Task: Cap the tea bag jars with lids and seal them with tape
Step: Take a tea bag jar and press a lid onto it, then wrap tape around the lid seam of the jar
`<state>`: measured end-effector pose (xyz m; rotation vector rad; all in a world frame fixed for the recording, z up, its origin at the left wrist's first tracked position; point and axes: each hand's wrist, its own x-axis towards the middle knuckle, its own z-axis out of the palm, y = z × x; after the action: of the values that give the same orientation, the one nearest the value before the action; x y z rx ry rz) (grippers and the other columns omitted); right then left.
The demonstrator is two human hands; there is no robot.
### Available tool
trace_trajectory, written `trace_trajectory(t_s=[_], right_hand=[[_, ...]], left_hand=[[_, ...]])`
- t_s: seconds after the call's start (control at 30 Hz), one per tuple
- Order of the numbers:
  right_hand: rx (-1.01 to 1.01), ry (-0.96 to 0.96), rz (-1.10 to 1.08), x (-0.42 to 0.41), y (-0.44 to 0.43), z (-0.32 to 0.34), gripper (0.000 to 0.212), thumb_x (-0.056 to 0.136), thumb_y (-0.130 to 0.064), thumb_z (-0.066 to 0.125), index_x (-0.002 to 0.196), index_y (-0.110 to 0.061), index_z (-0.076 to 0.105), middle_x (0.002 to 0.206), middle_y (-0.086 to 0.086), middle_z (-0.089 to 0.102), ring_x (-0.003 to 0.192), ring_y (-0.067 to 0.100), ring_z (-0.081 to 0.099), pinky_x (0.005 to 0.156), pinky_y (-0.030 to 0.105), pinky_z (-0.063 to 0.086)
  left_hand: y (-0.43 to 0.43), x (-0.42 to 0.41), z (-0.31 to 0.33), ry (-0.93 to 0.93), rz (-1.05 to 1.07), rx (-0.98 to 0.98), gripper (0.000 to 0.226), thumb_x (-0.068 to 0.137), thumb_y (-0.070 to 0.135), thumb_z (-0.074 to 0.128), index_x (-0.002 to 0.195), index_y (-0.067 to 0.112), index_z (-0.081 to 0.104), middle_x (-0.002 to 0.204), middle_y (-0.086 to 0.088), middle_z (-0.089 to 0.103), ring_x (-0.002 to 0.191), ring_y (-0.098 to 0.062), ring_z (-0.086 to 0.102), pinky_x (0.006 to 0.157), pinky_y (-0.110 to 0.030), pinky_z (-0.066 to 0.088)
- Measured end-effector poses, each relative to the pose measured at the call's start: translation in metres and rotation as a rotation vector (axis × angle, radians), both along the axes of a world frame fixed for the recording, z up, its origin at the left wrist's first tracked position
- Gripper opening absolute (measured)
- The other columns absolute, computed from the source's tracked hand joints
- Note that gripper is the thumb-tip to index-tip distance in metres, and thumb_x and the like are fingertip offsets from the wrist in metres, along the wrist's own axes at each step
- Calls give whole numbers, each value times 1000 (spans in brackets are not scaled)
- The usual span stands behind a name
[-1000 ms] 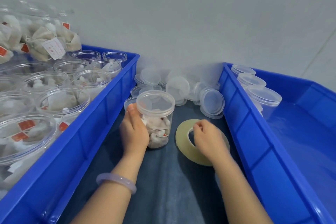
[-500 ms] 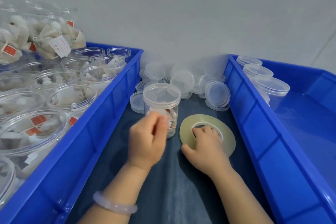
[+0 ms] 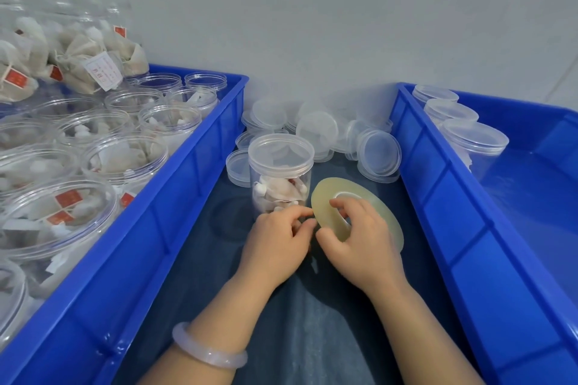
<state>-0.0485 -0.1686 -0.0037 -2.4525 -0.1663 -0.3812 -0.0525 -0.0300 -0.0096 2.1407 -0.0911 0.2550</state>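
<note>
Left blue plastic bin was packed with open clear jars of tea bags, with loose tea sachets heaped at its far end. Right blue plastic bin held three lidded clear jars along its left wall. Between the bins lay dark blue cloth. At its far end a pile of clear round plastic lids sat against the wall.

In front of the pile stood one clear capped jar of tea bags, upright, lid on. The flat yellowish tape roll was just to its right, tilted up off the cloth.

Right hand gripped the tape roll – fingers through the core, thumb under the near rim. Left hand was curled, thumb and forefinger pinched at the roll's left rim by the jar's base – couldn't tell if they had the tape end. It hid the jar's lower front. A pale translucent bangle was on the left wrist.
</note>
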Motion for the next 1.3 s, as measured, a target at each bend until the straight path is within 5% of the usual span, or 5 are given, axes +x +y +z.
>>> trace_trajectory(t_s=[0.2,0.6,0.9,1.17,1.3], right_hand=[[27,-19,-3,-3,0,1,48,76,-37,60,122,-22,59,122,-12,56,109,10,54,83,29,45],[79,-38,10,-4,-1,0,44,75,-32,64,119,-21,63,116,-10,58,105,12,56,83,34,48],[118,-59,47,-4,-2,-1,40,77,-30,65,115,-21,65,112,-10,59,104,11,57,84,36,49],[156,-125,47,0,-5,-5,34,79,-30,73,111,-21,67,108,-10,61,100,6,57,79,21,45],[179,-159,44,3,-9,-3,51,77,-44,71,122,-23,60,113,-14,59,102,4,54,84,19,42]], left_hand=[[-3,0,-1,-128,100,-135,25,80,22,73,104,29,73,59,14,66,57,2,59,65,-10,46],[-4,1,-4,-71,103,-197,20,80,19,69,67,34,67,59,9,67,52,-7,60,62,-21,51],[-1,0,-1,2,49,-295,21,77,20,75,63,34,68,54,9,65,47,-5,57,59,-30,54],[-2,-4,1,-53,59,-302,19,81,15,69,67,28,65,54,7,62,50,-8,54,57,-26,50],[-4,-5,5,-94,43,-366,15,82,15,67,70,23,65,52,10,55,50,-3,47,52,-16,42]])
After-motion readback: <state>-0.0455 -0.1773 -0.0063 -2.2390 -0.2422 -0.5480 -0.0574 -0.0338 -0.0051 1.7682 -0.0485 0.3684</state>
